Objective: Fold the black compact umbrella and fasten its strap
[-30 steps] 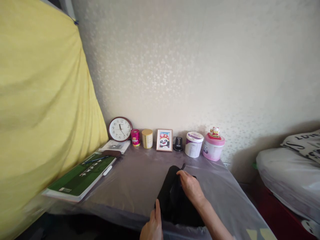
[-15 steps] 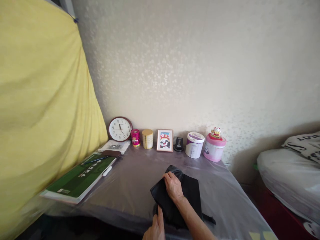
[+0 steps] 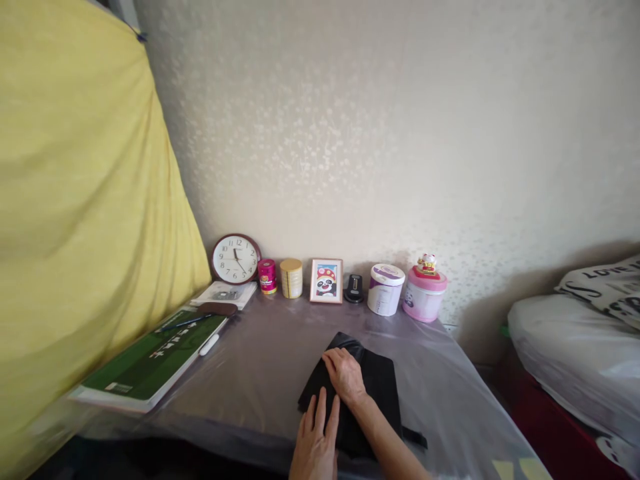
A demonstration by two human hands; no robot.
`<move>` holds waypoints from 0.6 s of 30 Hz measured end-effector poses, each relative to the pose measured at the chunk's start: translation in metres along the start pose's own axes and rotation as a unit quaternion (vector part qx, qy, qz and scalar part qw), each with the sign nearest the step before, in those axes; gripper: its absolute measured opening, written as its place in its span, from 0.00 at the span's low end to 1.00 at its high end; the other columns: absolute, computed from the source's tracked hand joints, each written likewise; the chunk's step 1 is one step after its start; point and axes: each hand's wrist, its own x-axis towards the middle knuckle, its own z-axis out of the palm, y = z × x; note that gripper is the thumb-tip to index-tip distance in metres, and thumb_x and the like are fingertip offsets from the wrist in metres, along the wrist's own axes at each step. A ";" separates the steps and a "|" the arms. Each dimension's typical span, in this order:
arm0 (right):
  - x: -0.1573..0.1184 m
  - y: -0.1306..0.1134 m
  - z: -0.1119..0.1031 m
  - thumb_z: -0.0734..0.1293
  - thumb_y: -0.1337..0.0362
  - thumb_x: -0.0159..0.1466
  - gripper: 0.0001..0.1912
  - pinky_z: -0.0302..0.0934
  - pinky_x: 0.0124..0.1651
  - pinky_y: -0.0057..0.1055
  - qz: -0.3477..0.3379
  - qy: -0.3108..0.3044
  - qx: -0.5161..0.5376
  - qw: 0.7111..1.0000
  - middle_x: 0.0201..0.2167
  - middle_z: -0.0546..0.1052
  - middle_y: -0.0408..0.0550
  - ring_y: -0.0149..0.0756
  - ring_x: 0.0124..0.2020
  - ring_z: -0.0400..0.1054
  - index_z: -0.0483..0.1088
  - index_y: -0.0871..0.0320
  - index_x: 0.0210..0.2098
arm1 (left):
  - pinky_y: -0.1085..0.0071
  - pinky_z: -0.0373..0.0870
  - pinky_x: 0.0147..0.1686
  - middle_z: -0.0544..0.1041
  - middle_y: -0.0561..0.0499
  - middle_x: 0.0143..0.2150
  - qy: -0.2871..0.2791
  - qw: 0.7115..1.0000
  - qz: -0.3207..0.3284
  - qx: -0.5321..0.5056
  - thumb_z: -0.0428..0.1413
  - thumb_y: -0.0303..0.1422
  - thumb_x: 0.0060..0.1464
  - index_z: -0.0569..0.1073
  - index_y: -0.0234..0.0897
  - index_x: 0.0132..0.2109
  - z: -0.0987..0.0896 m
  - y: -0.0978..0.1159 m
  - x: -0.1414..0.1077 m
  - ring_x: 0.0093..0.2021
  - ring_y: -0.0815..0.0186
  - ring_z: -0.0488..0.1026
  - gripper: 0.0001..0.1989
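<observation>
A piece of thin black fabric, slightly shiny and partly folded, lies near the table's front edge. From its lower right side sticks out a short black strap. My right hand is on the upper part of the fabric, its fingers bent together over a fold there. Below and to the left, my left hand lies flat on the fabric's lower left part with its fingers stretched and slightly apart. Both hands cover much of the fabric, so its exact kind cannot be made out.
A green book with a pen and brown case lies left, beside a white marker. Along the wall stand a clock, tins, a picture frame, a black device and two tubs. A yellow curtain hangs left.
My left hand has gone from pointing at the fabric's lower left edge to lying flat on it, fingers spread. The raised left flap now lies flatter. My right hand stays about where it was.
</observation>
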 end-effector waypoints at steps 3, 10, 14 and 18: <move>-0.009 -0.003 -0.014 0.53 0.63 0.66 0.15 0.57 0.43 0.27 -0.052 -0.017 0.079 0.995 0.33 0.75 0.44 0.30 0.36 0.66 0.69 0.55 0.34 | 0.62 0.49 0.58 0.41 0.49 0.66 0.008 1.000 -0.005 0.024 0.45 0.22 0.49 0.43 0.44 0.62 0.017 0.001 0.004 0.64 0.55 0.41 0.35; -0.014 0.011 -0.016 0.52 0.63 0.67 0.17 0.42 0.60 0.37 -0.159 -0.100 0.096 0.978 0.35 0.77 0.42 0.30 0.50 0.62 0.71 0.55 0.36 | 0.61 0.55 0.56 0.50 0.49 0.64 0.098 0.991 -0.016 0.084 0.40 0.18 0.50 0.47 0.48 0.61 0.038 0.003 0.008 0.61 0.56 0.51 0.33; 0.012 0.037 -0.004 0.52 0.62 0.66 0.17 0.43 0.59 0.39 -0.146 -0.088 0.052 0.984 0.39 0.76 0.45 0.32 0.51 0.62 0.71 0.56 0.38 | 0.58 0.56 0.55 0.48 0.49 0.65 0.064 0.994 -0.046 0.077 0.39 0.17 0.49 0.44 0.49 0.61 0.031 0.008 0.009 0.62 0.53 0.49 0.35; 0.037 0.058 0.002 0.53 0.63 0.66 0.17 0.49 0.55 0.33 -0.090 -0.121 -0.009 0.988 0.37 0.76 0.45 0.31 0.48 0.64 0.72 0.56 0.35 | 0.57 0.56 0.55 0.46 0.47 0.65 0.018 0.994 -0.076 0.075 0.39 0.15 0.47 0.43 0.49 0.61 0.022 0.014 0.009 0.62 0.52 0.48 0.37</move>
